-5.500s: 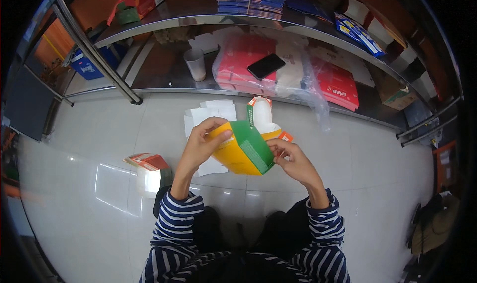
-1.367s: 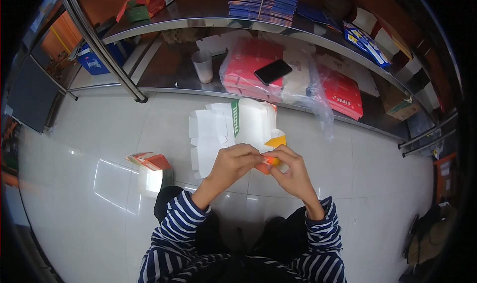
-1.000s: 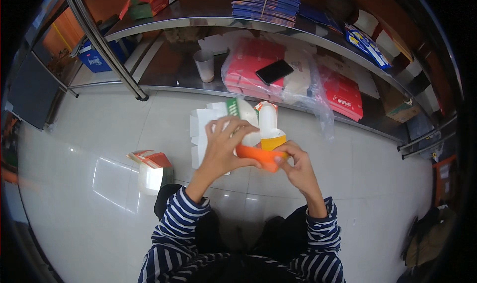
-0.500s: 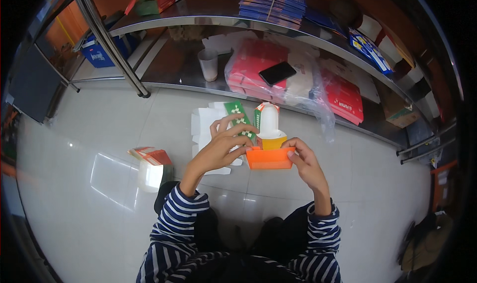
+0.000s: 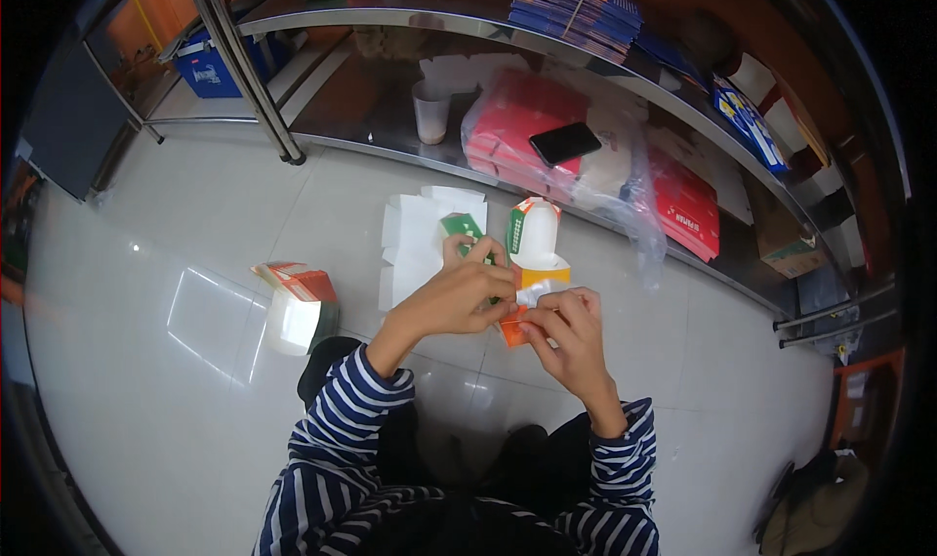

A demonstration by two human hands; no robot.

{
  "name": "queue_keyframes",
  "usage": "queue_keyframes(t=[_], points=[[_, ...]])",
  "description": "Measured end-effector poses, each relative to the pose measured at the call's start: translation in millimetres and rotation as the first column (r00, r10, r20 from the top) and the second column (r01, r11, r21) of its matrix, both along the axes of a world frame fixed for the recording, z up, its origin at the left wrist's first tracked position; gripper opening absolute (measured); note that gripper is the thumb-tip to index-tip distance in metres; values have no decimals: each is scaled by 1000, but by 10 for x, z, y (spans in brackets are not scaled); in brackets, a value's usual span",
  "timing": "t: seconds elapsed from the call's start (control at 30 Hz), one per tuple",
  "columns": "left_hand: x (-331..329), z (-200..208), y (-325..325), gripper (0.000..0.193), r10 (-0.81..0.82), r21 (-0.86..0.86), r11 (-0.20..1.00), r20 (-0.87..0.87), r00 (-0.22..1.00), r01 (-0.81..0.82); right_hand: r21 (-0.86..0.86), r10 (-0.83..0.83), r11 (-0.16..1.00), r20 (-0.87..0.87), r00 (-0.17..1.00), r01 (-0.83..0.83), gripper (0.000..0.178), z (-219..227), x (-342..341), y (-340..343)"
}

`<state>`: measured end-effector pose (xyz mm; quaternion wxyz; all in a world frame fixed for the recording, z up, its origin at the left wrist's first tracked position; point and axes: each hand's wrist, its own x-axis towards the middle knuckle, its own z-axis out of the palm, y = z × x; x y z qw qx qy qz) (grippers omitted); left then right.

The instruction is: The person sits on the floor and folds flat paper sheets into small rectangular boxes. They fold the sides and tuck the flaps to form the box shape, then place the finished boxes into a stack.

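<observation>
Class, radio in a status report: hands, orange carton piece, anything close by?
Left hand and right hand close together, both gripping orange carton piece. Piece partly hidden by hands. Open white-lined carton just beyond.

Right hand (image 5: 571, 343) shifted close to left hand (image 5: 457, 297), by orange flap (image 5: 513, 330).

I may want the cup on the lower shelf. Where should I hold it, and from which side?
Probably around the middle of the cup's wall, from the front: it stands upright near the front edge of the lower shelf, narrowing toward its base, with the wrapped red stack at its right.
</observation>
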<state>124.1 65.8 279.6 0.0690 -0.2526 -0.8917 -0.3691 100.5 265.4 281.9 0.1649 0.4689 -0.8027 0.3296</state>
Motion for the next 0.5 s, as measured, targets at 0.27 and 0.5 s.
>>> queue_keyframes(t=[0.27,0.5], points=[[-6,22,-6,9,-17,15,1000,-25,1000,17,-14,-4,1000,-203,979,2,14,3,40,-17],[12,25,2,7,-28,-5,1000,-35,999,27,-35,-4,999,-220,976,-3,14,18,47,-43]])
